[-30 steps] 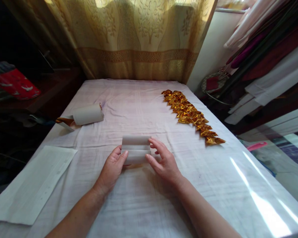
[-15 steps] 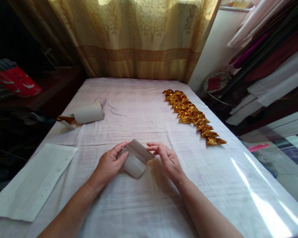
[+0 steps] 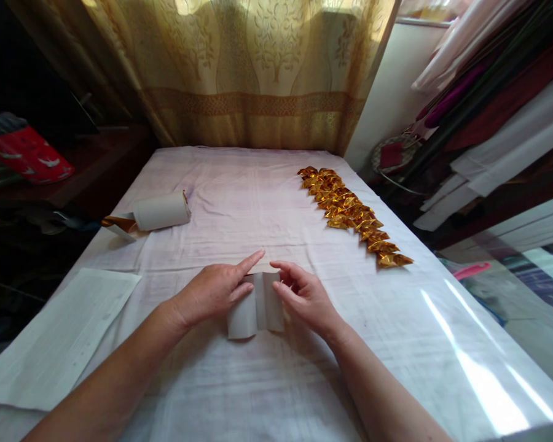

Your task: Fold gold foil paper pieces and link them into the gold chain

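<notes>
A small grey-white sheet of folded paper (image 3: 242, 320) is in front of me, its folds running up and down and its top edge between my hands. My left hand (image 3: 214, 290) has its thumb on the paper's upper left part, with the index finger stretched out above the top edge; its other fingers are hidden. On the right side, my right hand (image 3: 304, 298) pinches the paper, thumb in front and fingers curled behind. Further off to the right lie several shiny gold folded-foil pieces (image 3: 350, 205), overlapping in a slanting row.
A white cloth (image 3: 239, 202) covers the table. To the left are a roll of white-backed gold foil (image 3: 163, 210) and a flat white paper sheet (image 3: 69, 331). Beyond the table's far edge hangs a gold curtain (image 3: 258, 73). A red container (image 3: 32, 150) stands at left.
The folded paper has turned from slanted to nearly upright. My left index finger has stretched out, and my right hand has closed on the paper's right side.
</notes>
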The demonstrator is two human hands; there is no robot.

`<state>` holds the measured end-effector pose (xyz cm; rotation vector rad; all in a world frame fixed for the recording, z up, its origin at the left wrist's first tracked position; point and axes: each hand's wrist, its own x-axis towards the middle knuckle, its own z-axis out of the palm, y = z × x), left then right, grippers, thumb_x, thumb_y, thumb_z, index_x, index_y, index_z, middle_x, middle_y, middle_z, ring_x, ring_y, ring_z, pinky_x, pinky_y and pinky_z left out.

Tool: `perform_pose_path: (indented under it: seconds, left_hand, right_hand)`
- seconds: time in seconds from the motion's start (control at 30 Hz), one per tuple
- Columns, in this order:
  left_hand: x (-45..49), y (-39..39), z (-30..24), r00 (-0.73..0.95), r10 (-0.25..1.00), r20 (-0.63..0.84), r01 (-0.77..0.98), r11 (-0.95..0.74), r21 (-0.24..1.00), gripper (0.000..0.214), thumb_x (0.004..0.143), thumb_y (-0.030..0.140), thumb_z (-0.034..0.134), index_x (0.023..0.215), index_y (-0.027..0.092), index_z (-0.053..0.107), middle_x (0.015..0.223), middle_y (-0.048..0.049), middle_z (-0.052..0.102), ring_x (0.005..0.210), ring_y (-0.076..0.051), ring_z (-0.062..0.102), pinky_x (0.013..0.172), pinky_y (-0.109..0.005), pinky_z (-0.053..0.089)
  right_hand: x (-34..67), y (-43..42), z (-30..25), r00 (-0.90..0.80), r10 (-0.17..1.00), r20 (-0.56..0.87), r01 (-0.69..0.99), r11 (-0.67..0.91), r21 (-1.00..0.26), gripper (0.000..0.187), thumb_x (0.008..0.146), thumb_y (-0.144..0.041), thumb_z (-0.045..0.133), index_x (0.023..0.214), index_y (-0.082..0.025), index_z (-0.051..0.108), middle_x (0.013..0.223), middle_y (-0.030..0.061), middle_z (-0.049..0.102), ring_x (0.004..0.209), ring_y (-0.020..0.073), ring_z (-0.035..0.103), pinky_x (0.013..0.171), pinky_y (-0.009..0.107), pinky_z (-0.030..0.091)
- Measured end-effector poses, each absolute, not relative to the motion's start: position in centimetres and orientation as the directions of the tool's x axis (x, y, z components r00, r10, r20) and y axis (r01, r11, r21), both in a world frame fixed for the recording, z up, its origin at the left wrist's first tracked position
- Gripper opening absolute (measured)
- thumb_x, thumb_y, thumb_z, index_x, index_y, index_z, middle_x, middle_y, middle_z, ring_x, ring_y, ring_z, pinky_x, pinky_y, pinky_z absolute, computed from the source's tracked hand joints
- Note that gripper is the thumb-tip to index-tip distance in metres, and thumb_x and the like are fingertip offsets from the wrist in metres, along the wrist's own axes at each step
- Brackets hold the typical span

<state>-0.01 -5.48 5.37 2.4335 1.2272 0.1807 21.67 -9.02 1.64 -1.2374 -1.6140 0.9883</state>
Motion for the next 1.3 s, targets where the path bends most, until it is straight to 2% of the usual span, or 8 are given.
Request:
perform_pose_path:
  seconds: [0.23,0.43,0.57,0.67,0.77,0.93,1.13,1.3]
  left_hand:
    - [2.3,-2.8,4.0,0.721,0.693,0.032,0.678,-0.714,0.175,0.065,0.088,0.021,0.058,0.15,0.023,0.039,0.096,-0.0064,0.074,0.088,-0.022,0.068,0.082,-0.032,0.048]
    - [3.1,-2.1,2.1,0.772,0.609,0.181,0.588,-0.793,0.158,0.062,0.087,0.021,0.064,0.146,0.022,0.043,0.104,-0.0059,0.072,0.103,-0.022,0.063,0.102,-0.042,0.04]
    - [2.6,-3.3,2.0,0.653,0.67,0.354,0.675,-0.726,0.129,0.045,0.087,0.028,0.065,0.131,0.02,0.058,0.129,-0.0118,0.062,0.121,-0.028,0.053,0.105,-0.045,0.038]
    - [1.8,-5.5,2.5,0.616,0.723,0.313,0.713,-0.681,0.17,0.017,0.095,0.029,0.055,0.096,0.022,0.07,0.1,-0.0059,0.07,0.098,-0.023,0.061,0.089,-0.039,0.044]
    - [0.7,-8.2,2.9,0.617,0.757,0.214,0.692,-0.652,0.309,0.026,0.098,0.039,0.051,0.089,0.023,0.07,0.086,-0.0023,0.071,0.081,-0.018,0.063,0.078,-0.034,0.045]
    - [-0.8,-11.3,2.4,0.601,0.757,0.256,0.664,-0.652,0.367,0.044,0.09,0.059,0.056,0.11,0.022,0.07,0.107,-0.0077,0.073,0.099,-0.024,0.065,0.089,-0.039,0.047]
    - [-1.1,-11.7,1.0,0.533,0.769,0.353,0.691,-0.636,0.344,0.024,0.1,0.03,0.048,0.103,0.021,0.07,0.1,-0.0056,0.076,0.092,-0.02,0.069,0.088,-0.037,0.052]
    - [-1.3,-11.4,0.3,0.464,0.75,0.472,0.713,-0.632,0.303,0.033,0.101,0.024,0.045,0.131,0.016,0.058,0.1,-0.0086,0.076,0.084,-0.018,0.07,0.082,-0.033,0.055]
  right_hand:
    - [22.3,-8.8,1.3,-0.194,0.965,0.179,0.522,0.256,-0.814,0.03,0.081,-0.016,0.051,0.101,-0.022,0.073,0.088,0.0025,0.074,0.074,0.016,0.065,0.071,0.029,0.051]
    - [24.4,-8.4,1.4,-0.457,0.866,0.202,0.564,0.458,-0.687,0.052,0.077,-0.005,0.052,0.123,-0.023,0.066,0.106,0.0055,0.071,0.091,0.0175,0.066,0.082,0.03,0.053]
    - [25.0,-7.8,1.1,-0.445,0.846,0.294,0.687,0.533,-0.493,0.023,0.081,-0.012,0.064,0.096,-0.025,0.075,0.104,0.0064,0.068,0.091,0.0194,0.063,0.081,0.033,0.053]
    - [24.7,-7.8,1.5,-0.507,0.802,0.316,0.691,0.597,-0.407,0.01,0.08,-0.016,0.069,0.083,-0.024,0.074,0.12,0.008,0.067,0.107,0.0252,0.061,0.091,0.041,0.05]
    - [24.0,-8.2,1.9,-0.577,0.764,0.289,0.646,0.643,-0.412,0.012,0.08,-0.013,0.067,0.08,-0.023,0.072,0.129,0.0054,0.066,0.12,0.0282,0.056,0.097,0.046,0.046]
    - [23.0,-8.8,2.1,-0.609,0.743,0.277,0.591,0.658,-0.467,0.01,0.082,-0.015,0.065,0.078,-0.023,0.07,0.118,0.0035,0.072,0.115,0.0253,0.059,0.098,0.043,0.043]
    - [22.6,-8.8,1.8,-0.589,0.765,0.262,0.551,0.617,-0.562,0.008,0.091,-0.02,0.061,0.089,-0.023,0.069,0.106,0.004,0.075,0.105,0.0215,0.064,0.095,0.039,0.043]
    - [22.2,-8.5,0.2,-0.4,0.867,0.297,0.606,0.493,-0.624,0.012,0.091,-0.021,0.059,0.099,-0.019,0.068,0.09,0.0053,0.074,0.089,0.0207,0.066,0.084,0.037,0.046]
